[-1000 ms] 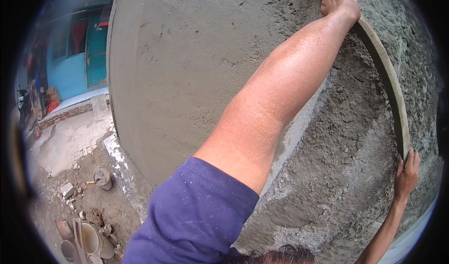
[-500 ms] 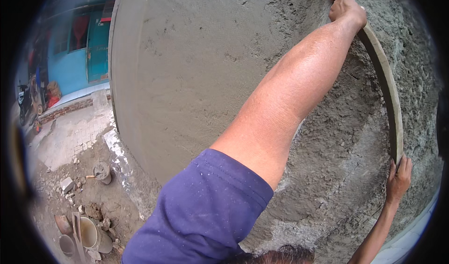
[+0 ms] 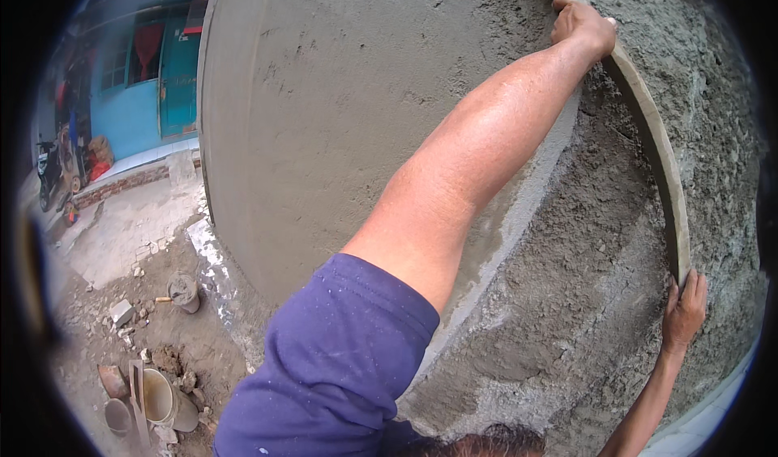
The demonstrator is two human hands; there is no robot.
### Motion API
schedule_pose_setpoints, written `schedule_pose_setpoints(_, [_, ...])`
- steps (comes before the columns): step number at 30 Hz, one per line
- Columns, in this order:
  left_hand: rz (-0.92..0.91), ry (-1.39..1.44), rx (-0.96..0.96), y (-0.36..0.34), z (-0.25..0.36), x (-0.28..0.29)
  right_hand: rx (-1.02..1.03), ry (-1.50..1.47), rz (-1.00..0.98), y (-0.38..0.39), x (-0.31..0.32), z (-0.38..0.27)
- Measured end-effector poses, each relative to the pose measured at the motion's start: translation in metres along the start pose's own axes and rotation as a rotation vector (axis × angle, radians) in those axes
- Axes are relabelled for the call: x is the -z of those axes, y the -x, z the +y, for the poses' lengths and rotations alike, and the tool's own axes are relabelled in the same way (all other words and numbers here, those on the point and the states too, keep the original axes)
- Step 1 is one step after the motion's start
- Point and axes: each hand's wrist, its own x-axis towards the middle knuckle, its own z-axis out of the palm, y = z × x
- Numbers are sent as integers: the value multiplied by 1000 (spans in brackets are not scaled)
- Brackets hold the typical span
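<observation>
A long, narrow screed board (image 3: 652,133), grey with mortar, lies against the plastered wall (image 3: 324,117) on the right; it looks bowed in this wide view. My left hand (image 3: 583,29) reaches up across the wall and grips the board near its upper visible part, fingers wrapped over its edge. Lower down, my right hand (image 3: 685,311) holds the board's bottom end, with the fingertips on its outer side and the thumb on the inner side. Left of the board the wet plaster is fairly smooth; around and right of it the mortar is rough. My left arm hides part of the wall.
At lower left, a bucket (image 3: 168,400), a smaller mortar-filled pail (image 3: 184,293) and a long flat strip (image 3: 138,400) stand among rubble. A white block (image 3: 121,313) lies nearby. Beyond the wall's left edge are a teal door (image 3: 180,76) and a parked motorbike (image 3: 50,173).
Both hands and the screed board have shifted left across the wall, the upper end more than the lower. A paler strip of wall now shows below my left forearm. My grip looks the same.
</observation>
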Motion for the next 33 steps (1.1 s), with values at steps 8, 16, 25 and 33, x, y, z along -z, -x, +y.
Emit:
schedule_pose_setpoints(8, [-32,-84,30,101,-83,-8,117,87,-88,80,6,18])
schedule_pose_setpoints(16, [57,-48,4,70,-77,12,101,141,30,32,-1,12])
schedule_pose_setpoints(25, [457,-189,-66,-113,-35,49,57,-47,40,-100,0,-93])
schedule_pose_setpoints(33, [127,73,-4,61,-153,87,231,11,-75,2,13,-78])
